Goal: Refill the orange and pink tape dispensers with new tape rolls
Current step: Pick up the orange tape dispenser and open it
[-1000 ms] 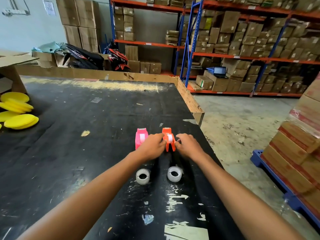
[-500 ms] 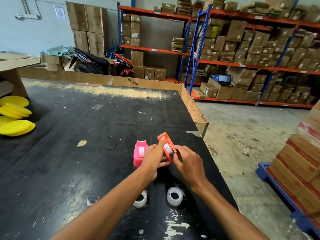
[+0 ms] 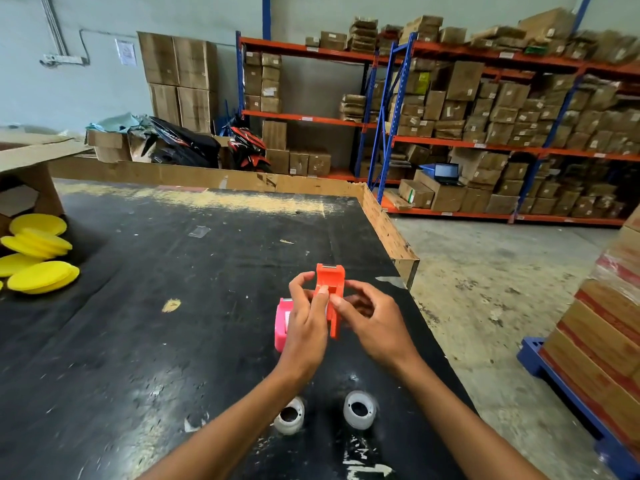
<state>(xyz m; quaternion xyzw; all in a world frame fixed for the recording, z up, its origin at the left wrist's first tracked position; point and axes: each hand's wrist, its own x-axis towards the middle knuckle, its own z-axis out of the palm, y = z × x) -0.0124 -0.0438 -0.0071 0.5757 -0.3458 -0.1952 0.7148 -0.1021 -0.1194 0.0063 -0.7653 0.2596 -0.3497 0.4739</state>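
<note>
Several yellow pads (image 3: 38, 258) lie stacked at the far left of the black table (image 3: 138, 323), well apart from the work. Moving right, the pink dispenser (image 3: 282, 323) stands on the table, partly hidden behind the left hand (image 3: 306, 327). That hand's fingers wrap the left side of the orange dispenser (image 3: 330, 296), its thumb pressed on the dispenser's middle. The orange dispenser is held up off the table, tilted, between both hands. The right hand (image 3: 372, 322) meets it from the other side — thumb tip pressed beside the left thumb, the other fingers curled loosely and a little spread.

Nearer the person, two new tape rolls (image 3: 290, 415) (image 3: 359, 409) lie flat on the table, just beside each other and untouched.

By my reading the step in hand is opening or emptying the orange dispenser; neither refill has begun. Next comes freeing the hub — then one hand must let go and reach back for a roll.
</note>
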